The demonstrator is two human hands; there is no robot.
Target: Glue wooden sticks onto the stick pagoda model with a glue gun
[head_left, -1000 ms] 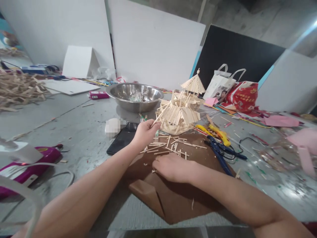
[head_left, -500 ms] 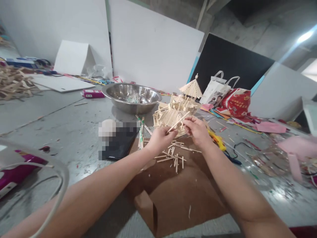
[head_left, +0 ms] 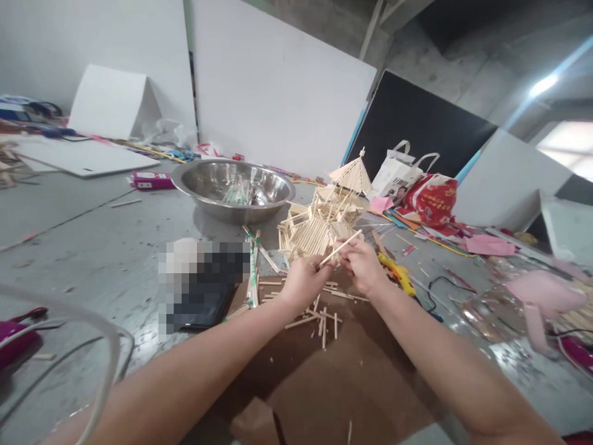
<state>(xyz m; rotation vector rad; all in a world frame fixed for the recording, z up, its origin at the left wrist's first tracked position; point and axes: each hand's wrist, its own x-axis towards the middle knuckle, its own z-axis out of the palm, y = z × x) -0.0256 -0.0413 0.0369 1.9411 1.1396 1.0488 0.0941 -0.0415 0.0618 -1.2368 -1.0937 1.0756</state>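
1. Left hand (head_left: 303,281): fingers closed in a pinch on the lower end of the wooden stick (head_left: 340,247).
2. Right hand (head_left: 364,266): just beside the left hand, fingertips pinching the same stick near its middle.
3. Wooden stick: thin and pale, slanting up and away from the left hand, its far end in front of the stick model.
4. Stick model (head_left: 319,222): a roofed building of pale sticks, directly beyond both hands.
5. Loose sticks (head_left: 319,315): scattered under and just behind the hands.
6. Brown paper (head_left: 333,383): beneath the hands and forearms, bearing the loose sticks.
7. Steel bowl (head_left: 231,188): beyond the left hand, further left.
8. Yellow glue gun (head_left: 393,272): just right of the right hand.
9. Red bag (head_left: 430,198): well beyond the right hand.
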